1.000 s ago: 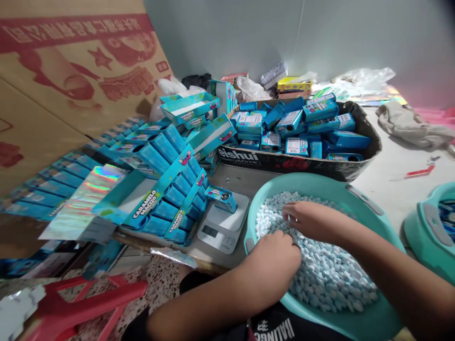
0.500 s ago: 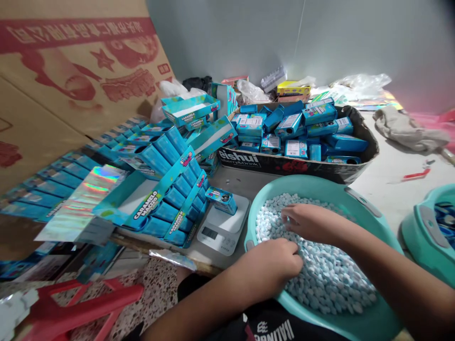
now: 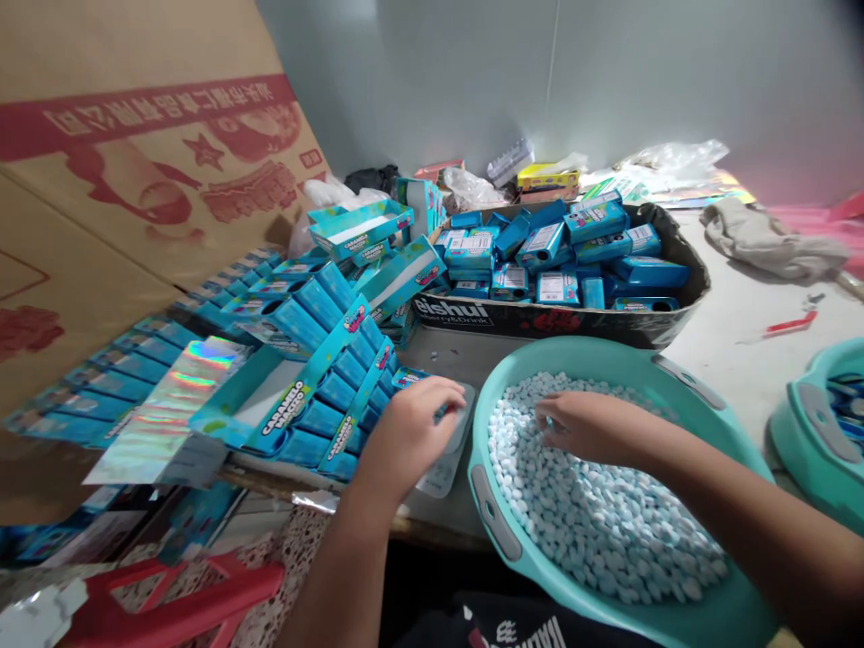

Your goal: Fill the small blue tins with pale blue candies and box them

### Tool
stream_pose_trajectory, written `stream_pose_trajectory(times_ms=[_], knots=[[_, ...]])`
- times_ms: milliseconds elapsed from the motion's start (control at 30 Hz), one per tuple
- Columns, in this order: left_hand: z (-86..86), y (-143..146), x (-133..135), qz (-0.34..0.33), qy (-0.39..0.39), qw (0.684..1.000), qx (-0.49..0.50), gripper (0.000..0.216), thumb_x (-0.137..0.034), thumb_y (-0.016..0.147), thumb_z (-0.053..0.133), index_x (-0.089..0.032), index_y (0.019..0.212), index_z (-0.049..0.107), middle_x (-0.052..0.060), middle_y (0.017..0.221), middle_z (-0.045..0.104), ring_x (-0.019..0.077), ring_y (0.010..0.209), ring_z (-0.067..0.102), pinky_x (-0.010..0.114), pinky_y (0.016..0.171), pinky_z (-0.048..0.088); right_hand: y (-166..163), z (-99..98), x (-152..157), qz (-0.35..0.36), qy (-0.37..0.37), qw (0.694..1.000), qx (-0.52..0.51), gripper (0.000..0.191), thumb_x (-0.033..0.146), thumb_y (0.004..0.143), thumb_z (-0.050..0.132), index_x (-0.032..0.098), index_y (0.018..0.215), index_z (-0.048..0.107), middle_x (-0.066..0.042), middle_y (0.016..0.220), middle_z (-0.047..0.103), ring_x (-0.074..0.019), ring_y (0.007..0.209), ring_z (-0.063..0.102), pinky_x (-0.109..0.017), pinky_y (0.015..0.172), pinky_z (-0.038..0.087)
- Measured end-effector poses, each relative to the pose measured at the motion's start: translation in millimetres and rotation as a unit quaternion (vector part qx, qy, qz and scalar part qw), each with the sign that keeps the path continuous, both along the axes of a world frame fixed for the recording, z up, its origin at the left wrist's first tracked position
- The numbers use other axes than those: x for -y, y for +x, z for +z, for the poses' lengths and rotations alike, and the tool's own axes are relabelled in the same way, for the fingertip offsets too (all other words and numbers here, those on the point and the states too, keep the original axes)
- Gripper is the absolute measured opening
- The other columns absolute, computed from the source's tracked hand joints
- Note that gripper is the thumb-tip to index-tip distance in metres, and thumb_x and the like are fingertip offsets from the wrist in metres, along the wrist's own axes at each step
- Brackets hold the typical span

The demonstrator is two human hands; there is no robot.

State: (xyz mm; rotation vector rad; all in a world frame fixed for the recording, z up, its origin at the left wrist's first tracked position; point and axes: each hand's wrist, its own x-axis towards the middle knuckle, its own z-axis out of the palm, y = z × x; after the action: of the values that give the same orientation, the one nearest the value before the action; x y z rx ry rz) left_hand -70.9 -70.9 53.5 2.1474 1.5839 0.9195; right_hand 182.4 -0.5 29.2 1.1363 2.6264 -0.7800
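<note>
My left hand is over the white digital scale, fingers curled, and covers much of it. Just beyond its knuckles a small blue candy tin shows in part on the scale's plate. What the curled fingers hold, if anything, is hidden. In the turquoise basin, my right hand rests at the surface of pale blue and white candies. Its fingers are bent down into them, the tips out of sight, so I cannot make out what is between them.
A black-sided carton full of blue tins stands behind the basin. Display trays of tins are stacked at left, against a large cardboard box. Another turquoise basin is at right. A grey cloth lies behind it.
My left hand has left the basin and moved left to the scale, now partly covering it and the tin. My right hand stays among the candies. The view has shifted slightly.
</note>
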Motion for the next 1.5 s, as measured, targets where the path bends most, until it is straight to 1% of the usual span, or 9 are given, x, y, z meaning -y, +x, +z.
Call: stream_pose_trajectory(times_ms=[233,433,600,700,767,867,967,1067,1500], knots=[[-6.1,-25,-12,0.168,0.011,0.986,-0.013,0.014,-0.016,0.083,0.058,-0.021,0.085,0.070,0.003,0.097,0.073,0.0185,0.092,0.068,0.030,0.084,0.054,1,-4.1,-1,-0.003,0.001,1.000,-0.009,0.017,0.029,0.085,0.055,0.020,0.095,0.065,-0.006,0.093,0.071,-0.0228,0.080,0.064,-0.030,0.061,0.033],[-17.6,-29,-16,0.195,-0.032,0.980,-0.028,0.015,-0.022,0.085,0.060,-0.020,0.096,0.070,0.003,0.094,0.073,0.0192,0.088,0.068,0.031,0.082,0.053,2,-5.1,-1,-0.002,0.004,1.000,-0.014,0.016,0.029,0.084,0.055,0.020,0.093,0.065,-0.007,0.092,0.071,-0.0223,0.080,0.064,-0.030,0.062,0.034],[-10.2,-25,-11,0.195,0.026,0.980,-0.013,0.014,-0.024,0.088,0.061,-0.021,0.099,0.069,0.003,0.097,0.072,0.0186,0.090,0.067,0.030,0.083,0.053,3,-7.4,0,-0.005,0.009,1.000,-0.019,0.017,0.029,0.085,0.054,0.021,0.094,0.065,-0.006,0.091,0.071,-0.0218,0.079,0.064,-0.029,0.060,0.033],[-2.8,-2,-3,0.146,0.076,0.986,0.018,0.010,-0.022,0.090,0.060,-0.021,0.094,0.069,0.002,0.097,0.071,0.0166,0.092,0.066,0.027,0.083,0.052,2,-8.0,-1,-0.004,0.005,1.000,-0.024,0.015,0.029,0.085,0.055,0.021,0.093,0.065,-0.005,0.090,0.070,-0.0211,0.078,0.063,-0.029,0.060,0.032],[-2.3,22,5,0.053,0.068,0.995,0.051,0.009,-0.018,0.091,0.059,-0.020,0.091,0.067,0.001,0.094,0.071,0.0137,0.091,0.065,0.024,0.084,0.051,1,-7.3,-1,-0.005,0.003,1.000,-0.022,0.014,0.030,0.084,0.056,0.021,0.092,0.064,-0.005,0.089,0.070,-0.0207,0.077,0.062,-0.028,0.059,0.031],[-10.8,58,14,-0.145,-0.011,0.988,0.050,0.009,-0.019,0.091,0.058,-0.018,0.096,0.066,0.002,0.097,0.071,0.0119,0.095,0.065,0.022,0.087,0.049,1,-6.3,-1,-0.002,-0.002,1.000,-0.022,0.010,0.027,0.086,0.055,0.020,0.088,0.062,-0.005,0.085,0.068,-0.0191,0.073,0.060,-0.028,0.059,0.032],[-24.8,79,18,-0.267,-0.094,0.956,-0.078,0.015,-0.030,0.088,0.063,-0.017,0.095,0.067,0.005,0.096,0.070,0.0176,0.094,0.065,0.028,0.083,0.050,2,-7.8,-1,0.014,0.004,1.000,-0.023,0.010,0.025,0.088,0.053,0.019,0.087,0.061,-0.006,0.087,0.068,-0.0194,0.075,0.060,-0.029,0.063,0.035],[-34.2,83,17,-0.260,-0.126,0.943,-0.164,0.025,-0.041,0.085,0.066,-0.017,0.095,0.068,0.006,0.093,0.069,0.0219,0.089,0.065,0.034,0.077,0.050,4,-10.6,-1,0.026,0.016,0.999,-0.017,0.012,0.028,0.088,0.054,0.019,0.091,0.061,-0.008,0.091,0.068,-0.0219,0.080,0.062,-0.030,0.065,0.036],[-35.2,81,12,-0.248,-0.150,0.948,-0.134,0.024,-0.032,0.079,0.068,-0.022,0.100,0.074,0.005,0.095,0.072,0.0229,0.091,0.068,0.033,0.076,0.050,2,-8.5,0,0.017,-0.007,1.000,0.002,0.014,0.025,0.085,0.054,0.018,0.094,0.061,-0.010,0.092,0.070,-0.0233,0.081,0.062,-0.030,0.064,0.035]])
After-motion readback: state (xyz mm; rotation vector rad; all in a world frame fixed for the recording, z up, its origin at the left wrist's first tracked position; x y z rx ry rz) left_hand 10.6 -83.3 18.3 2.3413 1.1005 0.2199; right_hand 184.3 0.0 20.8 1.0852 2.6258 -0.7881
